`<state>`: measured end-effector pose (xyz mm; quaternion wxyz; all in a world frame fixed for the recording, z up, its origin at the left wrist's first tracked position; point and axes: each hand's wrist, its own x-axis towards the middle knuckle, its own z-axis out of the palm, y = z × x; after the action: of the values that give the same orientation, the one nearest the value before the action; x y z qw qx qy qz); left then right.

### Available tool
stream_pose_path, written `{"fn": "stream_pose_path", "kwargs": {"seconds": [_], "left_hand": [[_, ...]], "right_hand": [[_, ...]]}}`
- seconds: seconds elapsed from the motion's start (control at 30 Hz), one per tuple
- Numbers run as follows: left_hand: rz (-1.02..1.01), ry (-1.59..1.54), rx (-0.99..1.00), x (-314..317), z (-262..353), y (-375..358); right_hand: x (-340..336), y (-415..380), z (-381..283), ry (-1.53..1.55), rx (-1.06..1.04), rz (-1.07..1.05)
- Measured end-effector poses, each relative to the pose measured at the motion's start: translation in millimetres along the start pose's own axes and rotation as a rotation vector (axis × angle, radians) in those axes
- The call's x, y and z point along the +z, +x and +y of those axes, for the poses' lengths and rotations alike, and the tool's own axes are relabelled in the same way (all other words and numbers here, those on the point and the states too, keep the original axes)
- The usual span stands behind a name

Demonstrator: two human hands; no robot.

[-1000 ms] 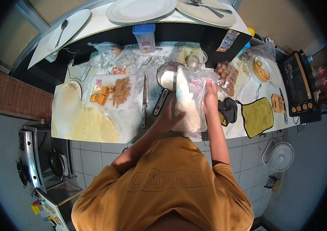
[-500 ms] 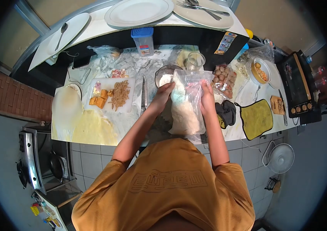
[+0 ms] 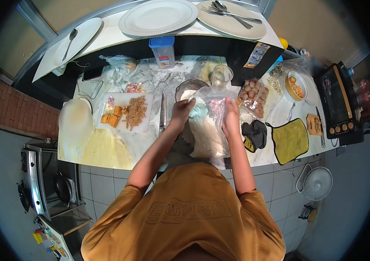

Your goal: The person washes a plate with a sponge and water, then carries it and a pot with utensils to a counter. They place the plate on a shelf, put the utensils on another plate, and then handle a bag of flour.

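Note:
Between my hands hangs a clear plastic bag of white flour (image 3: 209,132), held upright near the front edge of the counter. My left hand (image 3: 182,114) is closed on the bag's upper left edge. On the other side, my right hand (image 3: 231,115) grips its upper right edge. Just behind the bag stands a bowl (image 3: 189,87) with white powder in it, partly hidden by the bag and my left hand. A clear glass (image 3: 222,76) is beside the bowl. To the left of my left hand lies a knife (image 3: 163,111).
A white cutting board (image 3: 141,126) carries chopped food at left. A bag of meatballs (image 3: 253,95), dark cloth (image 3: 254,132) and green cloth (image 3: 290,141) lie at right, with a toaster oven (image 3: 340,100) beyond. A blue-lidded container (image 3: 163,54) stands behind, below plates (image 3: 158,17) on a shelf.
The flour bag has come down and towards me slightly, its top now folding over towards the left hand. Both hands keep hold of it. The view has shifted a little.

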<state>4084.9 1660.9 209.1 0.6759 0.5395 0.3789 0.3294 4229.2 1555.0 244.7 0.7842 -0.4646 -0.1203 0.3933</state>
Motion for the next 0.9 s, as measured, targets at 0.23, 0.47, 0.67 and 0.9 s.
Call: {"fn": "stream_pose_path", "kwargs": {"seconds": [0.23,0.47,0.67,0.9], "left_hand": [[-0.050,-0.079,-0.005,-5.9,-17.1,13.5],[-0.064,-0.189,-0.082,1.2,1.6,2.4],[-0.047,-0.203,-0.231,-4.5,-5.0,9.4],[-0.068,-0.121,-0.186,5.6,18.8,-5.4]], "right_hand": [[4.4,-13.0,-12.6,0.017,0.027,-0.102],[-2.7,-4.6,0.0,-0.146,-0.063,-0.126],[6.7,-9.8,-5.0,-0.537,-0.004,-0.158],[18.4,6.9,17.0,-0.642,-0.170,-0.207]]}}
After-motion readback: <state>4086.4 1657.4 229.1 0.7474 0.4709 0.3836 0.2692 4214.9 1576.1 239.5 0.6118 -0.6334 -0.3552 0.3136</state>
